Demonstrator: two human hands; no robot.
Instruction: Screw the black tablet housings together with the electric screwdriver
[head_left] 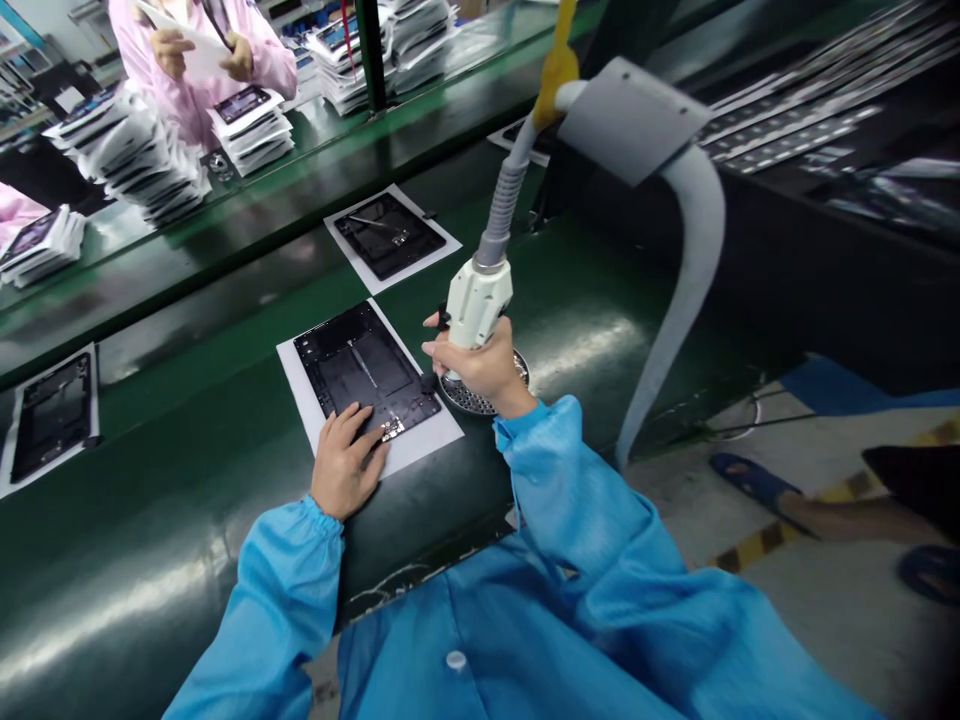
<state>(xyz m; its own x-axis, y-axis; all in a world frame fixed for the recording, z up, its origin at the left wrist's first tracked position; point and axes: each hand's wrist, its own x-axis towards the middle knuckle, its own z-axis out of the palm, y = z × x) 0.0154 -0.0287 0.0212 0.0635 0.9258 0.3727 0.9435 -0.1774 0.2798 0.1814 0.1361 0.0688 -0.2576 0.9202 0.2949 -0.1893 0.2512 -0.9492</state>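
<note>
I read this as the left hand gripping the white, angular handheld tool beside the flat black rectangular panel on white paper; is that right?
Wrong hand: the head view shows the right hand gripping that white handheld tool, beside the black panel on white paper. The left hand touches the panel.

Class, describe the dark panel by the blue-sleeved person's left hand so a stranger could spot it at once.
On the green work surface, find the blue-sleeved person's left hand. It rests on a black panel, which lies on a white sheet. Unlike the other panels on this surface, only this one has a hand on it.
</note>
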